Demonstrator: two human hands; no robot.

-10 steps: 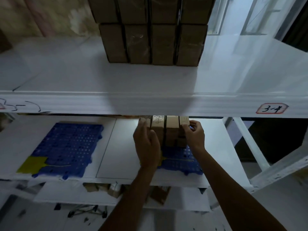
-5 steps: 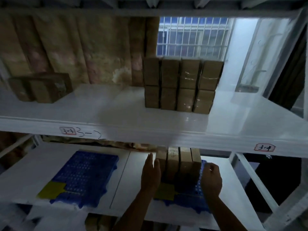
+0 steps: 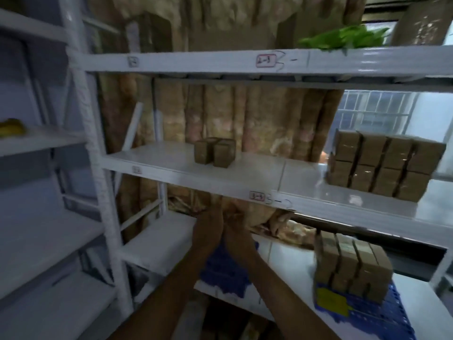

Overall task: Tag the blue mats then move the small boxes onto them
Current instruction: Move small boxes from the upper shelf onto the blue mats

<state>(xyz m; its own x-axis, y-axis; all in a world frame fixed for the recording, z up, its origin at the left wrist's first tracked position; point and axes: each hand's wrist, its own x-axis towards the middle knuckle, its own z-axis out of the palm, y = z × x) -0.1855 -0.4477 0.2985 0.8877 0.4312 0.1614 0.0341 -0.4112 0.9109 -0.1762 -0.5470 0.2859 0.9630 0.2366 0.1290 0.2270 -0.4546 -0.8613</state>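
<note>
My left hand [image 3: 208,231] and my right hand [image 3: 236,233] are raised side by side, palms close together, just under the middle shelf edge; nothing shows in either. Beneath my forearms lies a blue mat [image 3: 226,273] on the lower shelf, with no boxes on it. Further right, a second blue mat [image 3: 382,312] carries a yellow tag [image 3: 331,300] and a block of small brown boxes [image 3: 353,266]. On the middle shelf stand two small boxes [image 3: 215,152] and a larger stack of small boxes [image 3: 384,165] at the right.
A white shelf post [image 3: 98,168] rises at the left, with another white rack beyond it. Labels mark the middle shelf edge [image 3: 257,196]. Green leaves [image 3: 343,39] lie on the top shelf. A barred window [image 3: 372,111] is behind.
Both hands have let go of the box block on the right mat and come together to the left, over the other mat. The view has swung left and upward.
</note>
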